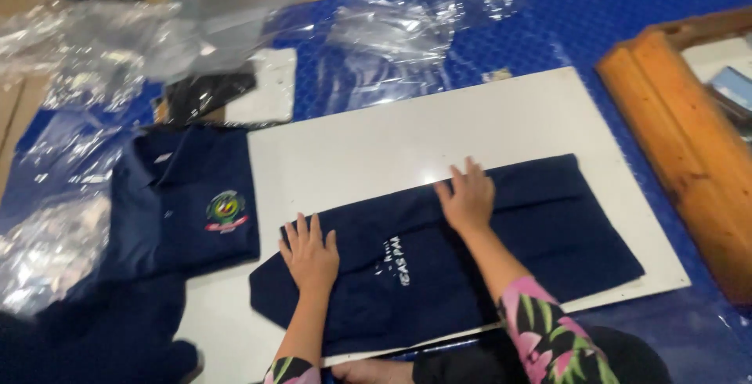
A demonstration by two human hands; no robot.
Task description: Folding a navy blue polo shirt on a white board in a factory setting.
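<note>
Head view: work surface is covered in blue patterned sheeting (627, 8), looks like the floor but can't confirm. White flat board (376, 141) lies on it, roughly central. Wooden frame piece (689, 157), orange-brown, runs along the right side. Crumpled clear plastic bags (102, 39) piled top left, more clear film over the sheeting at top centre. Second navy polo shirt (180, 204) with a round chest emblem sits just left of the board, overlapping its left edge.

Folded navy garment (540, 235) lies flat on the board, long axis left to right, slightly tilted. White lettering shows near its middle. Left end folded to a blunt point, right end squared off.

Both hands are open, palms down, fingers spread, gripping nothing. Left hand (309, 255) presses on the garment's left part near the upper edge. Right hand (468, 200) presses on its upper edge around the middle. Lettering sits between the two hands. Floral pink-and-green sleeves on both forearms.
</note>
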